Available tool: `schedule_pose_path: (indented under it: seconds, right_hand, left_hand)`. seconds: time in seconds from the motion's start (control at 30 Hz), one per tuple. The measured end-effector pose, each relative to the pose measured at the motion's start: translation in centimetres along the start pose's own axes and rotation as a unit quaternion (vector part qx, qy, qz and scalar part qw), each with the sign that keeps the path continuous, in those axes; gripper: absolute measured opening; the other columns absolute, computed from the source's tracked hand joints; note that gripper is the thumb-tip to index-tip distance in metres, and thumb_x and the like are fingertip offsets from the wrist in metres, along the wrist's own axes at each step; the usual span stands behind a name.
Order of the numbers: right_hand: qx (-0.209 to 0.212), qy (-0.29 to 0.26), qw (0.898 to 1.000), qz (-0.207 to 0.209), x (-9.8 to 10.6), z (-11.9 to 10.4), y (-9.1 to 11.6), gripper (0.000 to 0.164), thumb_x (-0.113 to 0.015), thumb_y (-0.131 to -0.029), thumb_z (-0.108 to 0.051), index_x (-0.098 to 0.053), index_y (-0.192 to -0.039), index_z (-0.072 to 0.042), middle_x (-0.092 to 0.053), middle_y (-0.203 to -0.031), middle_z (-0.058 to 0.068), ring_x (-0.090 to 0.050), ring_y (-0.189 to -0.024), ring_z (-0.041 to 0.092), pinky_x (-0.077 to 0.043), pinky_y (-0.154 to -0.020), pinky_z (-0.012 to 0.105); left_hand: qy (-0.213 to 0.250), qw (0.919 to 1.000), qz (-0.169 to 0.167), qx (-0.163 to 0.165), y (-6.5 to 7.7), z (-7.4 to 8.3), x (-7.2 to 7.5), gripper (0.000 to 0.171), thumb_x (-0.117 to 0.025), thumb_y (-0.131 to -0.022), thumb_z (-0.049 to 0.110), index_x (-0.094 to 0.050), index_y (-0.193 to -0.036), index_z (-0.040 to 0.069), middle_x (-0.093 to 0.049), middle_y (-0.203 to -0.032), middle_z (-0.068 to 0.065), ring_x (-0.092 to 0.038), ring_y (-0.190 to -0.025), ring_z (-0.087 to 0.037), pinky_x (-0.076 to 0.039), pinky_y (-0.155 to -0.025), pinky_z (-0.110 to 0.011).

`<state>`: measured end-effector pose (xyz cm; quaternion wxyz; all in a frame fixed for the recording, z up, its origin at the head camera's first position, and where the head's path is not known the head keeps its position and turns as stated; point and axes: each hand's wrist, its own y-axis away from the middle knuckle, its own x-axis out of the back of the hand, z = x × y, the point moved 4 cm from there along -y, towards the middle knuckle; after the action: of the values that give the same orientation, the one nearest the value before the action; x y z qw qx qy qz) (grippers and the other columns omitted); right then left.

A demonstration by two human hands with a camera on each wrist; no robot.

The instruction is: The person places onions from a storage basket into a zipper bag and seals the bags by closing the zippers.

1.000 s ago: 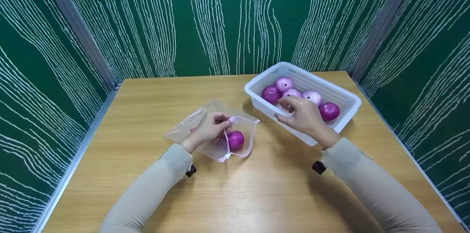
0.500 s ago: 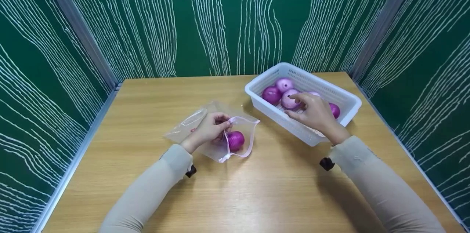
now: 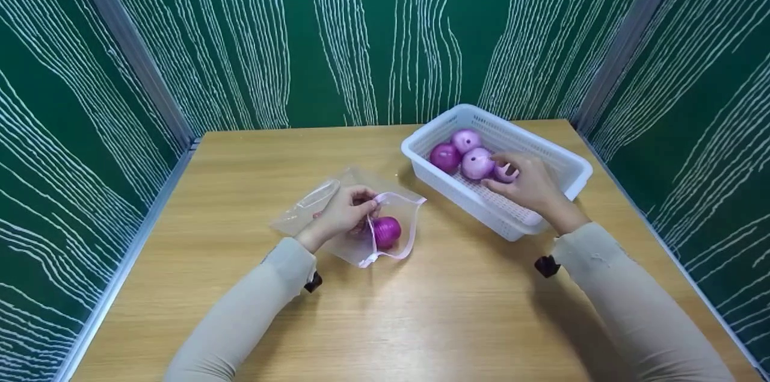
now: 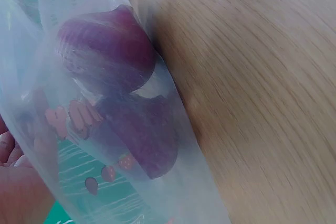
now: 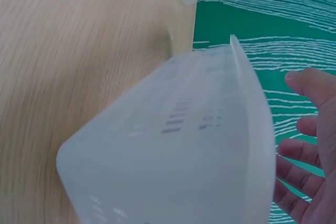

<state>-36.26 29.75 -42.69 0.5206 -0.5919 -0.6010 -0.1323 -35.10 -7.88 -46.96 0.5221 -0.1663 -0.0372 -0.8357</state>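
My left hand (image 3: 346, 210) pinches the edge of a clear zip bag (image 3: 415, 219), holding its mouth apart. Just inside that mouth lies a purple onion (image 3: 386, 231). Through the bag, the left wrist view shows one onion (image 4: 105, 51) and another onion (image 4: 144, 135) below it. My right hand (image 3: 529, 183) is over the white basket (image 3: 421, 156), fingers loosely bent beside a partly covered lilac onion (image 3: 505, 173); whether they touch it I cannot tell. In the right wrist view the fingers (image 5: 302, 153) hang spread past the basket's rim, with no onion visible there.
A dark purple onion (image 3: 445, 157) and two lilac onions, one at the back (image 3: 466, 141) and one nearer (image 3: 478, 163), lie in the basket's left part. Green walls (image 3: 409, 39) with white lines enclose the wooden table (image 3: 421, 322) at the back and sides.
My right hand has shifted right over the basket, uncovering a lilac onion and hiding the dark onion at the right end. My left hand and the bag have stayed put.
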Motion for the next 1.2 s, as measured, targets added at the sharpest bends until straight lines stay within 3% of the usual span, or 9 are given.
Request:
schedule_pose_path:
  seconds: [0.2,0.57,0.87,1.0,1.2]
  right_hand:
    - [-0.022,0.007,1.0,-0.013,0.3,1.0,0.4,0.051,-0.09,-0.09,-0.026,-0.073,-0.132,-0.003,-0.077,-0.127,0.024,-0.076,-0.098,0.042,-0.062,-0.083,0.057]
    - [-0.065,0.004,0.996,-0.056,0.9,2.5,1.0,0.057,-0.087,-0.093,-0.03,-0.068,-0.141,-0.006,-0.073,-0.133,0.026,-0.072,-0.109,0.045,-0.06,-0.095,0.063]
    - [-0.05,0.025,0.997,-0.062,1.5,3.3,1.0,0.062,-0.09,-0.09,-0.034,-0.067,-0.14,-0.004,-0.073,-0.131,0.026,-0.072,-0.108,0.046,-0.059,-0.092,0.062]
    - [-0.044,0.03,0.997,-0.06,1.5,3.9,1.0,0.065,-0.091,-0.088,-0.036,-0.068,-0.14,-0.004,-0.074,-0.13,0.026,-0.072,-0.108,0.044,-0.059,-0.09,0.06]
    - [-0.064,0.022,0.994,-0.088,1.4,4.7,1.3,0.072,-0.089,-0.091,-0.04,-0.062,-0.147,-0.003,-0.067,-0.141,0.028,-0.066,-0.117,0.044,-0.055,-0.099,0.065]
  left_hand:
    - [0.001,1.0,0.001,0.005,0.0,-0.3,-0.1,0.019,-0.06,-0.108,0.002,-0.072,-0.118,-0.009,-0.07,-0.1,-0.035,-0.06,-0.073,-0.01,-0.044,-0.053,-0.017]
    - [-0.014,0.9997,-0.001,0.019,-0.1,-0.3,0.1,0.019,-0.06,-0.109,0.004,-0.073,-0.12,-0.005,-0.07,-0.108,-0.037,-0.062,-0.078,-0.011,-0.048,-0.058,-0.018]
    - [-0.005,0.9996,0.003,0.027,-0.1,-0.1,0.0,0.021,-0.06,-0.108,0.003,-0.071,-0.122,-0.009,-0.071,-0.105,-0.035,-0.061,-0.073,-0.01,-0.046,-0.053,-0.017]
    - [0.005,0.9998,0.003,0.017,-0.2,-0.1,-0.1,0.021,-0.059,-0.108,-0.001,-0.069,-0.121,-0.014,-0.072,-0.096,-0.028,-0.062,-0.072,-0.009,-0.044,-0.053,-0.016]
    - [-0.001,0.9999,0.005,0.013,-0.1,-0.1,-0.1,0.019,-0.059,-0.108,0.0,-0.071,-0.118,-0.011,-0.071,-0.099,-0.033,-0.062,-0.074,-0.009,-0.046,-0.056,-0.017]
